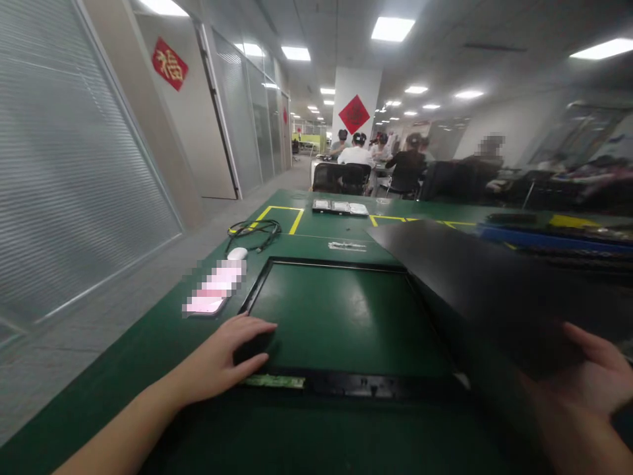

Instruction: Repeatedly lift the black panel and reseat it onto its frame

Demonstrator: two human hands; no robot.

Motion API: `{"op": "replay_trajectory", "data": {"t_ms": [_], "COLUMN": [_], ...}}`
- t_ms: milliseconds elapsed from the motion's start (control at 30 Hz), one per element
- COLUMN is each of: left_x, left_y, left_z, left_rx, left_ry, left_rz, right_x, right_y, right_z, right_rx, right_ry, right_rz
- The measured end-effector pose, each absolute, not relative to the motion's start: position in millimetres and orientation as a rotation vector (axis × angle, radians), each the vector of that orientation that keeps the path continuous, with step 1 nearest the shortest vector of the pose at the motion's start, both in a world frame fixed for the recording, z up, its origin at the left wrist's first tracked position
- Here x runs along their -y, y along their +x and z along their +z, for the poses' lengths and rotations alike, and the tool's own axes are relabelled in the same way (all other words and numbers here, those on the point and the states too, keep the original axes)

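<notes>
A thin black rectangular frame (341, 265) lies flat on the green table, with the tabletop showing through its opening. My left hand (232, 349) rests over the frame's near left corner, its thumb and index finger apart. Beside the thumb, a green circuit strip (277, 382) sits along the near bar. On the right, my right hand (588, 376) grips a large dark flat panel (475, 284) by its near right edge. The panel is tilted, blurred by motion, and overlaps the frame's right side. Part of my right hand's fingers is hidden behind the panel.
Left of the frame lie a phone (215, 290), a white mouse (238, 254) and a coiled black cable (254, 234). Beyond are a small clear plastic piece (347, 246) and a tray of drives (339, 208). A blue tray (544, 239) stands right. Several people sit farther back.
</notes>
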State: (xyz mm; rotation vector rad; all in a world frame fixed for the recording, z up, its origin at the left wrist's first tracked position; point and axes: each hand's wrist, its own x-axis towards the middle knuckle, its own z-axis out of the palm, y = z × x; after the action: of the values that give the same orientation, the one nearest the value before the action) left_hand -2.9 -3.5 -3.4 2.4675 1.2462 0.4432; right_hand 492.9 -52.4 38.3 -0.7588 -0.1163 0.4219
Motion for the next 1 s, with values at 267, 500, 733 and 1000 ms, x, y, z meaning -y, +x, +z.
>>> {"op": "replay_trajectory", "data": {"t_ms": [267, 500, 733, 1000], "left_x": [11.4, 11.0, 10.0, 11.2], "left_y": [3.5, 3.3, 1.9, 7.3], "left_z": [-0.9, 2.8, 2.3, 3.5], "left_rx": [-1.18, -0.979, -0.937, -0.873], "left_ry": [2.403, 2.455, 2.462, 2.53], "left_rz": [0.61, 0.545, 0.412, 0.486], "right_x": [40.9, 39.5, 36.4, 31.6], "right_y": [482.7, 497.3, 501.4, 506.2], "right_z": [49.1, 40.1, 42.3, 34.8], "right_rx": [0.133, 0.003, -0.139, -0.154], "right_ry": [-0.756, -0.885, -1.087, -1.125], "right_rz": [0.441, 0.486, 0.5, 0.538]}}
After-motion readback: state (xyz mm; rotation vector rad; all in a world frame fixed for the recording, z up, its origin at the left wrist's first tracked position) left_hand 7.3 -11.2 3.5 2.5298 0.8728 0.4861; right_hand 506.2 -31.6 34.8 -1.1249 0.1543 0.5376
